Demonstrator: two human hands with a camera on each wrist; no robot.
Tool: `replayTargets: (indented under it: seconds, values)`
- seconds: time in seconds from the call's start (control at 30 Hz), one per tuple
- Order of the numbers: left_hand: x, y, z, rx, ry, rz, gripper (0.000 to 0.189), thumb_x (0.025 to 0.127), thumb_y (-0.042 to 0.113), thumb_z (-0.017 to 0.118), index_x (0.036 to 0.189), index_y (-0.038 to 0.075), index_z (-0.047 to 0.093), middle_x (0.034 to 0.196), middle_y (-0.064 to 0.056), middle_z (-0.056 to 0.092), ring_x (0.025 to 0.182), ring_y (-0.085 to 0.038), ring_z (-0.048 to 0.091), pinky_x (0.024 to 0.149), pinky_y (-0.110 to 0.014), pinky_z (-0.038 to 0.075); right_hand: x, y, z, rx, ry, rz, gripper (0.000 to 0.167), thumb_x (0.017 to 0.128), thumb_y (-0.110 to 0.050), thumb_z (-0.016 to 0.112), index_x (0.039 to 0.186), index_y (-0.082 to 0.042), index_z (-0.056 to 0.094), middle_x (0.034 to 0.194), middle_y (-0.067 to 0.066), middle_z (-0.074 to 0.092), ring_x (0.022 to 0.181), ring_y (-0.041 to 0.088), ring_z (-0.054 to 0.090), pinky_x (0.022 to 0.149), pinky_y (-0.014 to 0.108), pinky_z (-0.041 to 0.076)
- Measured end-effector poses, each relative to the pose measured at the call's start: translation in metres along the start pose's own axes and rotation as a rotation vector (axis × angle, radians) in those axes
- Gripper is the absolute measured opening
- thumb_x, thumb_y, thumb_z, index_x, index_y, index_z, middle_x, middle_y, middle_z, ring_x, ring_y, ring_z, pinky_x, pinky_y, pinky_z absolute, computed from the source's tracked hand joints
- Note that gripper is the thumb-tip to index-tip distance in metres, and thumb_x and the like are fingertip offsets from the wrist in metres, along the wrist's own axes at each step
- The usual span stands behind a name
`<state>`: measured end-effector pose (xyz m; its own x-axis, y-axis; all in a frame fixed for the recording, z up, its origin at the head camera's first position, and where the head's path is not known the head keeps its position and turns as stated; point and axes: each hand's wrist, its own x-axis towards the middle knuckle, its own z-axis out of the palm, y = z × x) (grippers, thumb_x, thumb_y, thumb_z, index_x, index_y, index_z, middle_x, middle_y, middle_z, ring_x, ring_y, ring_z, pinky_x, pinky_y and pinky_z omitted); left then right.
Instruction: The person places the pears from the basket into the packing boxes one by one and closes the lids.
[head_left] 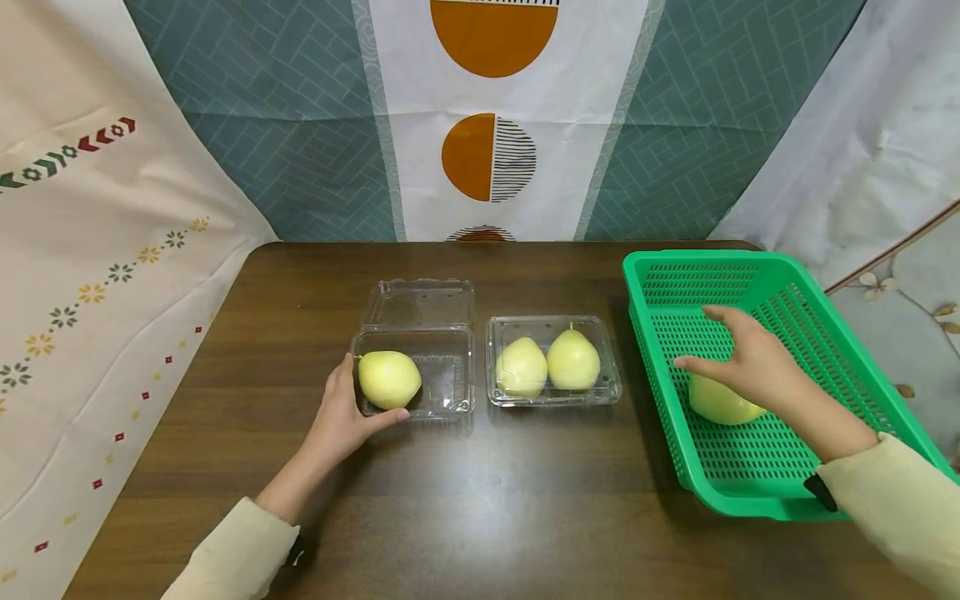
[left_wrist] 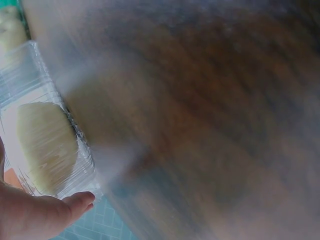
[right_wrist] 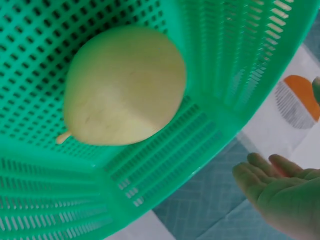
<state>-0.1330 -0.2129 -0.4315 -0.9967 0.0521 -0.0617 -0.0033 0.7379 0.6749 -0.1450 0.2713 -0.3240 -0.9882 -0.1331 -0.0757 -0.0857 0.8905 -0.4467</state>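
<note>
My left hand [head_left: 347, 417] rests against the near left corner of an open clear plastic clamshell box [head_left: 446, 379], thumb along its front wall and fingers along the left side. Inside that box a pale yellow pear [head_left: 389, 379] lies on its side; the clear lid [head_left: 420, 302] is folded back. Over the green plastic basket [head_left: 678, 450], my right hand [head_left: 750, 358] is held with thumb and fingers spread and nothing between them. Beneath it sits a pear [right_wrist: 125, 87], its stem visible in the right wrist view and partly hidden by the hand in the head view.
A second clear clamshell box [head_left: 555, 400] stands between the open box and the basket, holding two pears [head_left: 573, 360] under its closed lid. All stand on a dark wooden table [head_left: 480, 500]. Patterned cloths [head_left: 300, 125] hang behind and at both sides.
</note>
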Motion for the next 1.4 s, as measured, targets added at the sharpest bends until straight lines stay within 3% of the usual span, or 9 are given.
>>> replayTargets:
  seconds: [0.73, 1.1, 1.4]
  values:
    - [-0.001, 0.001, 0.001, -0.006, 0.018, 0.007, 0.121, 0.071, 0.042, 0.082, 0.148, -0.011, 0.005, 0.15, -0.035, 0.014, 0.138, -0.049, 0.019, 0.107, -0.063, 0.027, 0.006, 0.05, -0.003, -0.034, -0.178, -0.088, 0.093, 0.076, -0.036, 0.079, 0.14, 0.01, 0.031, 0.14, 0.035, 0.033, 0.124, 0.054, 0.034, 0.089, 0.067, 0.038]
    - [0.0, 0.0, 0.003, -0.005, 0.021, -0.004, 0.121, 0.071, 0.041, 0.082, 0.148, -0.01, 0.004, 0.15, -0.034, 0.014, 0.139, -0.048, 0.019, 0.107, -0.063, 0.027, 0.008, 0.077, -0.007, 0.005, -0.241, -0.131, 0.092, 0.073, -0.028, 0.082, 0.138, 0.014, 0.032, 0.138, 0.036, 0.035, 0.124, 0.055, 0.033, 0.091, 0.067, 0.036]
    - [-0.001, 0.002, 0.003, 0.002, 0.017, -0.008, 0.12, 0.072, 0.04, 0.082, 0.148, -0.011, 0.004, 0.151, -0.034, 0.013, 0.139, -0.049, 0.018, 0.107, -0.064, 0.026, 0.009, 0.09, -0.003, 0.02, -0.334, -0.12, 0.089, 0.073, -0.024, 0.082, 0.136, 0.016, 0.033, 0.135, 0.04, 0.037, 0.122, 0.058, 0.034, 0.09, 0.066, 0.039]
